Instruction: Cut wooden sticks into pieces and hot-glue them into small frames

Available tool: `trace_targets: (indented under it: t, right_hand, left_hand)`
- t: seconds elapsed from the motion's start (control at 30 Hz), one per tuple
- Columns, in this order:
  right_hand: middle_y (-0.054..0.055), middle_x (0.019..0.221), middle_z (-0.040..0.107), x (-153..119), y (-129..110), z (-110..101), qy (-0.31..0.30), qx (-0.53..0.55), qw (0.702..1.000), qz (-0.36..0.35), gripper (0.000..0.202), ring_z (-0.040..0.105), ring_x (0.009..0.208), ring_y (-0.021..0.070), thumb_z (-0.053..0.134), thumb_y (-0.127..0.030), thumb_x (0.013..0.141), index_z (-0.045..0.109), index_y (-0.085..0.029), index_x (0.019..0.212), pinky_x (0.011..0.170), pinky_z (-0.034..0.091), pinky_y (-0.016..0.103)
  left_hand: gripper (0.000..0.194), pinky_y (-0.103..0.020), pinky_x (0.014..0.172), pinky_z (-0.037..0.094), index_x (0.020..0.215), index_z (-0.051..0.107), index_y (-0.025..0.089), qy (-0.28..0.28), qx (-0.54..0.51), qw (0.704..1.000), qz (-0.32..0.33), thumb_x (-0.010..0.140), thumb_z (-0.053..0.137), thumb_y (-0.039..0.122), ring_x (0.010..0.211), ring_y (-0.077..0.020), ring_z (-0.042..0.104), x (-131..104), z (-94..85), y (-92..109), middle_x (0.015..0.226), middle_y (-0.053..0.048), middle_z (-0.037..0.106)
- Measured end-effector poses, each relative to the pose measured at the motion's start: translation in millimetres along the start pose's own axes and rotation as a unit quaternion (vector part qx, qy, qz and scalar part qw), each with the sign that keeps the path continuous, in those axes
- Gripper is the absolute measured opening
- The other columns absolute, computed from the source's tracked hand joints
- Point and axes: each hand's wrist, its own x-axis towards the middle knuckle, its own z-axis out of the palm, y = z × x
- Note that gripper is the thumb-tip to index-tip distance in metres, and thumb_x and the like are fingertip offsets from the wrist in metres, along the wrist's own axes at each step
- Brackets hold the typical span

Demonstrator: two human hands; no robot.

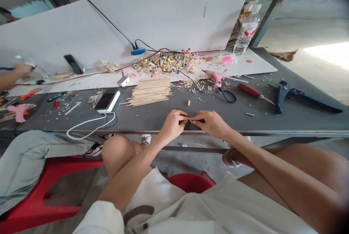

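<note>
Left hand (173, 126) and right hand (212, 124): both pinching one small stick (190, 119) at near edge of table (148, 119); light, even pressure likely serves best.

A white, short-sleeved fabric shirt (160, 194) is worn; well below the left hand (174, 122), it is marked by a dark, curved print (139, 212).

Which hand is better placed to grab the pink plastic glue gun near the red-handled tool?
Probably the right hand: the pink plastic glue gun lies beyond it, closer to it than to the left hand. Both hands' fingertips are at a small pale wooden piece, though.
</note>
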Motion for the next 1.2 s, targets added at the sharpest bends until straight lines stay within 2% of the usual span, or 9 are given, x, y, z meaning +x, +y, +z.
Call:
trace_targets:
  t: [0.33,0.73,1.0,1.2]
  right_hand:
    - [0.003,0.087,0.071,-0.9,-0.7,7.7,0.016,-0.022,1.0,0.003,0.028,0.056,0.064,0.0114,0.057,-0.021,0.089,0.08,-0.028,0.103,0.061,0.038,0.024]
    - [0.001,0.083,0.072,-0.7,0.5,4.3,0.02,0.005,1.0,0.004,0.029,0.059,0.067,0.0124,0.057,-0.021,0.088,0.08,-0.029,0.104,0.061,0.039,0.024]
    - [0.002,0.087,0.072,-0.7,-1.8,6.2,0.022,-0.007,1.0,0.021,0.029,0.058,0.066,0.0119,0.058,-0.021,0.087,0.08,-0.027,0.105,0.06,0.037,0.025]
    - [0.002,0.087,0.073,0.5,-2.8,7.1,0.018,-0.021,0.999,0.016,0.029,0.059,0.068,0.0127,0.057,-0.021,0.088,0.08,-0.028,0.104,0.062,0.038,0.025]
  left_hand:
    - [0.023,-0.035,0.088,0.053,0.09,0.079,0.019,0.004,-0.005,1.0,0.007,0.082,0.064,0.005,0.095,-0.0202,0.063,0.6,0.5,0.7,0.1,-0.005,0.074]
    - [0.019,-0.037,0.088,0.055,0.091,0.077,0.018,0.011,0.0,1.0,-0.008,0.081,0.066,0.006,0.094,-0.0211,0.064,0.5,-0.2,2.4,0.098,-0.006,0.075]
    - [0.027,-0.036,0.089,0.053,0.097,0.078,0.019,-0.005,0.015,1.0,0.021,0.083,0.061,0.004,0.097,-0.0209,0.062,-1.4,-0.3,1.6,0.102,-0.005,0.074]
    - [0.028,-0.036,0.09,0.053,0.095,0.079,0.02,-0.004,0.002,1.0,0.012,0.081,0.062,0.003,0.097,-0.021,0.063,0.0,0.7,2.1,0.102,-0.005,0.074]
